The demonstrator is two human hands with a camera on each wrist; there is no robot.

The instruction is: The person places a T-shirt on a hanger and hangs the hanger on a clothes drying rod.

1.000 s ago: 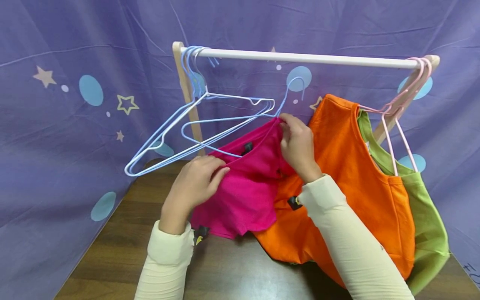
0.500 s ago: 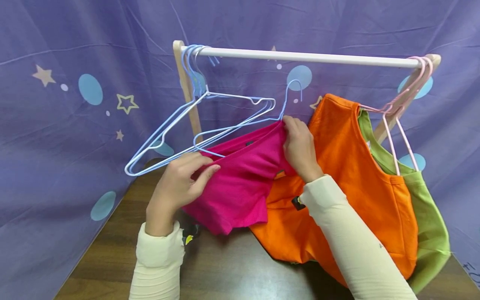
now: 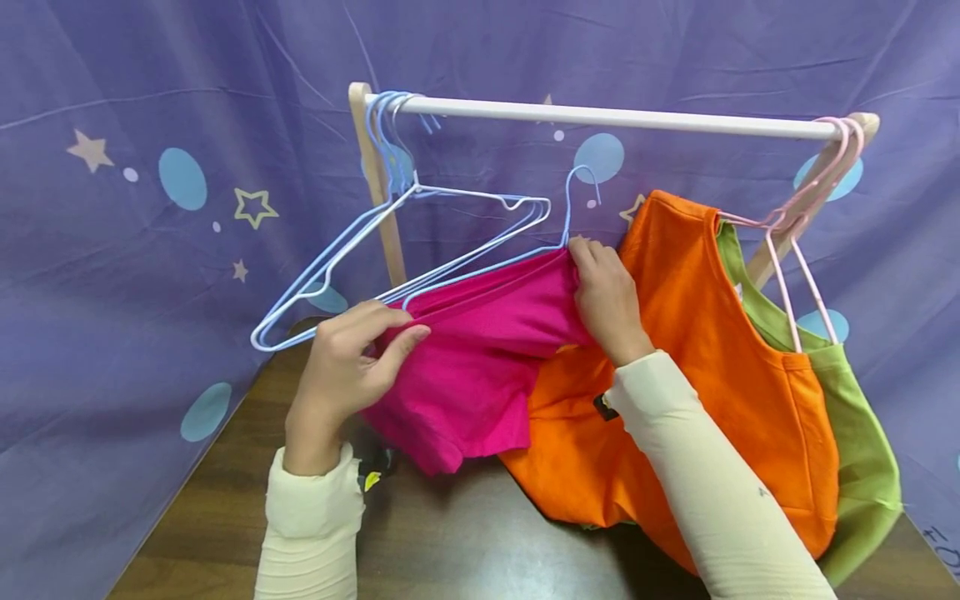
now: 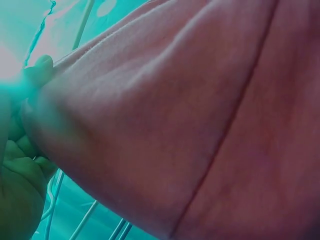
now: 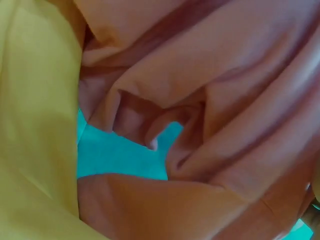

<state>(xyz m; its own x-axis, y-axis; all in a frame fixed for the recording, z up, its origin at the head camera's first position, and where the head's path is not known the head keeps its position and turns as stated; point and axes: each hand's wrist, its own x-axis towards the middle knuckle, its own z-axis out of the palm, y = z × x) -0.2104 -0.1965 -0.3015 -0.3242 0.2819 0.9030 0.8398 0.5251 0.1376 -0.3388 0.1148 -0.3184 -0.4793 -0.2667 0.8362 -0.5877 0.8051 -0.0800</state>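
A magenta garment (image 3: 480, 358) is stretched between both hands, its open edge facing up. My left hand (image 3: 348, 362) pinches that edge at its left end, thumb in front; in the left wrist view the fingers (image 4: 30, 165) wrap the cloth's far corner. At the other end my right hand (image 3: 607, 296) grips the edge close to the neck of a blue wire hanger (image 3: 567, 204). The hanger's hook stands free above the cloth, and its lower part is hidden inside the opening. Folds of cloth (image 5: 210, 125) fill most of the right wrist view.
A white rail (image 3: 600, 115) on wooden posts spans the back. Blue and white hangers (image 3: 420, 190) hang bare at its left end. An orange top (image 3: 720, 375) and a green top (image 3: 855, 433) hang on pink hangers at right. Below lies a wooden table (image 3: 450, 550).
My left hand has moved left and pulled the magenta edge taut. The hanger's left arm has sunk into the opening, and its hook has tipped more upright. My right hand has shifted slightly right and down.
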